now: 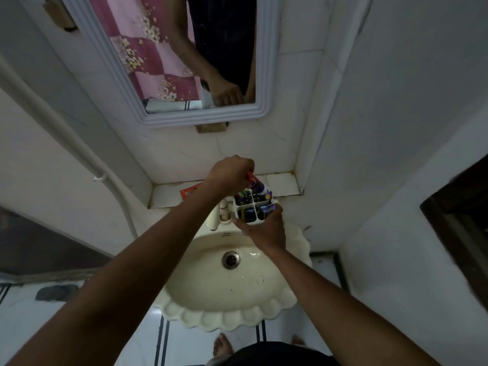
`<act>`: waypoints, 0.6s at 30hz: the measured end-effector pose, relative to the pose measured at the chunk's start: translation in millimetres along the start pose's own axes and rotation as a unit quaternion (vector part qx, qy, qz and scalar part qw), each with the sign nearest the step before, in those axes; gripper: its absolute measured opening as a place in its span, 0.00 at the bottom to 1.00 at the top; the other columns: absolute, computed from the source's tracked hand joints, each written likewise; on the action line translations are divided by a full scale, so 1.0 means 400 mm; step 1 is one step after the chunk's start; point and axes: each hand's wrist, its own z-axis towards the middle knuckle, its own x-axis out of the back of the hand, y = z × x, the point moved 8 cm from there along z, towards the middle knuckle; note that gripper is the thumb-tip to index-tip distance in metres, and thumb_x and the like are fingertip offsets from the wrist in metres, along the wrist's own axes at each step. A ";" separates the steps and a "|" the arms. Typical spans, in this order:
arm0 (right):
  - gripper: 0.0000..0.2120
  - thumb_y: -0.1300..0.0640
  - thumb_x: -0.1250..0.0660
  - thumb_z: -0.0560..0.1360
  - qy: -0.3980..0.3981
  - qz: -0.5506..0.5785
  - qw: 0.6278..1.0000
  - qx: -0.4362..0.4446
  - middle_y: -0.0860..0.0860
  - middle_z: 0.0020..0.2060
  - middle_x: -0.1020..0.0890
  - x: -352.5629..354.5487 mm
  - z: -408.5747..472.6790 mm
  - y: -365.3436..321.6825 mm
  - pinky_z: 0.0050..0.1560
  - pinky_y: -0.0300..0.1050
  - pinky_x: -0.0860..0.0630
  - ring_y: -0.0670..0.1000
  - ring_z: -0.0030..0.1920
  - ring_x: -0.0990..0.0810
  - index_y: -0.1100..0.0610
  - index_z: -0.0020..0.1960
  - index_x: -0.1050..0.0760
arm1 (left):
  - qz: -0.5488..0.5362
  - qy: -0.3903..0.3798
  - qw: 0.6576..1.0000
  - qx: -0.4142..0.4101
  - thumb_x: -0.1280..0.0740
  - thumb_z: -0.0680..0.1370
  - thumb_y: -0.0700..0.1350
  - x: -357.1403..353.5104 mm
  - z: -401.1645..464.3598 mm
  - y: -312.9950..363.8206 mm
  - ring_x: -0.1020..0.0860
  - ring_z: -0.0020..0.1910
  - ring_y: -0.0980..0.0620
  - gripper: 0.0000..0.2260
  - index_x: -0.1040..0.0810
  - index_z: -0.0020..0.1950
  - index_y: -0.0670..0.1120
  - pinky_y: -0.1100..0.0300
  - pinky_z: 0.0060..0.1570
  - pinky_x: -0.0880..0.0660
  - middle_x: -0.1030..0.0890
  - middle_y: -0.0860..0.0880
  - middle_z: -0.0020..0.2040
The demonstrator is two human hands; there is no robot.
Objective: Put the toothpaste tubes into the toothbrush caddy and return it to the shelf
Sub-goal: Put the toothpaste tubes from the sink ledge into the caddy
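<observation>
A white toothbrush caddy (254,207) with four compartments is held above the back of the sink, its top facing me. My right hand (264,228) grips it from below and from the right. My left hand (232,173) is closed around a red and purple toothpaste tube (254,181), whose lower end points into the caddy's far compartments. Dark items stand in the compartments; I cannot tell what each one is. Behind the caddy runs the tiled shelf (282,184).
An orange packet (190,192) lies on the shelf to the left. The cream scalloped sink (232,283) with its drain (230,260) and white tap (216,215) is below. A framed mirror (184,75) hangs above. A pipe (79,143) runs down the left wall.
</observation>
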 end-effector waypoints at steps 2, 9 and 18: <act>0.62 0.23 0.15 0.53 -0.002 -0.005 1.000 -0.005 0.46 0.67 0.18 0.002 -0.002 -0.002 0.64 0.54 0.17 0.52 0.67 0.18 0.50 0.77 0.35 | -0.042 0.007 0.999 -0.003 0.24 0.78 0.46 -0.008 0.007 0.002 0.17 0.56 0.42 0.21 0.23 0.70 0.50 0.46 0.54 0.18 0.16 0.44 0.60; 0.61 0.25 0.14 0.52 0.033 -0.003 0.999 -0.018 0.44 0.60 0.17 0.030 0.006 -0.003 0.61 0.58 0.15 0.54 0.63 0.16 0.51 0.74 0.33 | -0.258 0.121 0.958 0.035 0.23 0.79 0.49 0.009 -0.025 -0.078 0.14 0.44 0.52 0.13 0.17 0.62 0.48 0.56 0.48 0.17 0.15 0.57 0.47; 0.62 0.23 0.18 0.52 0.062 -0.011 0.998 -0.017 0.48 0.66 0.16 0.050 0.013 -0.051 0.62 0.58 0.16 0.56 0.66 0.16 0.49 0.77 0.34 | -0.325 0.173 0.907 0.207 0.26 0.81 0.48 -0.119 -0.130 -0.349 0.17 0.42 0.52 0.08 0.12 0.55 0.44 0.59 0.45 0.21 0.14 0.51 0.44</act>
